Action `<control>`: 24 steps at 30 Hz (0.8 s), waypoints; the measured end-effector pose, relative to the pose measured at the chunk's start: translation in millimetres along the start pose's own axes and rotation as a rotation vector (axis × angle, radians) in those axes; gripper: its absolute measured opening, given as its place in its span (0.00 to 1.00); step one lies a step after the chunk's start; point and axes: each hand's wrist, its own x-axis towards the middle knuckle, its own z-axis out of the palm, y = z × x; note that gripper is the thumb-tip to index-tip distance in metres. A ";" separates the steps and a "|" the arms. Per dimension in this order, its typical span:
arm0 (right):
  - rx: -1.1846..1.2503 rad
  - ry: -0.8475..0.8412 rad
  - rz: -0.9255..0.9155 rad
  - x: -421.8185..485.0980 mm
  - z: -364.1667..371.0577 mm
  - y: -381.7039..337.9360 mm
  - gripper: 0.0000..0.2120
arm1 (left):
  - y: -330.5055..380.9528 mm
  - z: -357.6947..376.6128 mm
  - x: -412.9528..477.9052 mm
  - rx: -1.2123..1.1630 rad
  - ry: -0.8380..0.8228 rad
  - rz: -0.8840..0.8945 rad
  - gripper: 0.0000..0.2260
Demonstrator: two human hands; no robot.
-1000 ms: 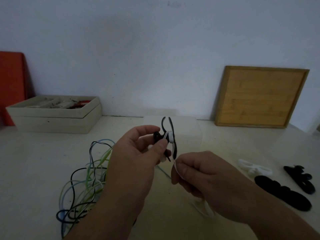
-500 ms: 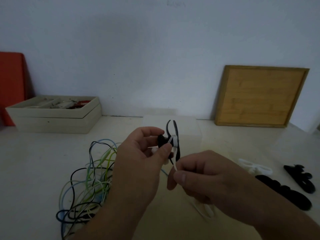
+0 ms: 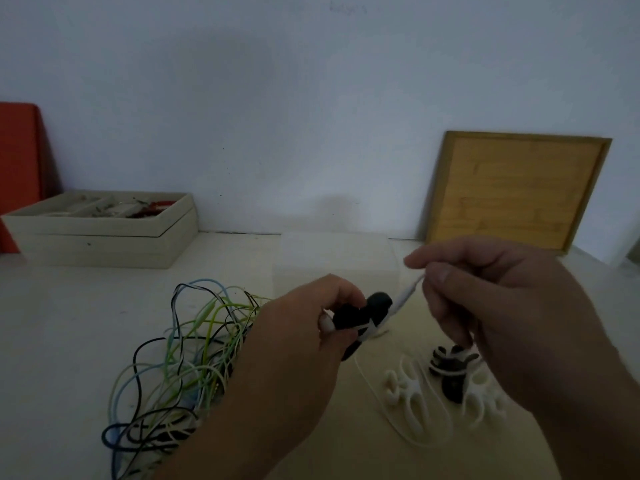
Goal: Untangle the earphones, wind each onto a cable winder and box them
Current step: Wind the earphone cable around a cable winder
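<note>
My left hand (image 3: 304, 327) grips a black cable winder (image 3: 360, 315) with white earphone cable wrapped round its middle. My right hand (image 3: 491, 299) pinches the white cable (image 3: 407, 294) just right of the winder, raised above the table. The cable's loose end trails down and loops on the table (image 3: 408, 434). A tangle of black, green, blue and white earphone cables (image 3: 180, 358) lies at the left, partly behind my left forearm. A black winder wound with white cable (image 3: 448, 367) lies under my right hand.
White winders (image 3: 408, 393) lie on the table near the front right. A translucent box (image 3: 332, 261) stands at mid-table. A cream box with small items (image 3: 100, 230) sits back left beside a red board (image 3: 17, 161). A wooden tray (image 3: 516, 188) leans on the wall.
My right hand has moved up and to the right, drawing the white cable out from the winder. The left hand has turned the winder flatter and lower. The view has tilted downward.
</note>
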 end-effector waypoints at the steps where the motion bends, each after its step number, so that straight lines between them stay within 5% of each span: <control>1: 0.014 0.030 -0.013 0.8 -1.4 0.8 0.14 | 0.0 0.5 -0.1 -0.030 -0.021 -0.017 0.12; 7: 0.052 0.188 0.054 7.9 -3.9 12.7 0.14 | 3.0 -0.6 0.8 -0.391 -0.223 -0.149 0.17; 12: -0.038 0.158 0.109 7.0 2.3 15.4 0.12 | 9.2 -3.3 0.7 -0.676 -0.276 -0.134 0.12; 17: -0.240 -0.136 0.226 6.0 14.4 19.1 0.10 | 10.8 -5.0 4.8 -0.872 -0.019 -0.112 0.10; 24: -0.278 -0.464 0.156 -0.6 29.5 16.2 0.12 | 7.8 -9.8 10.0 -0.823 0.259 -0.153 0.15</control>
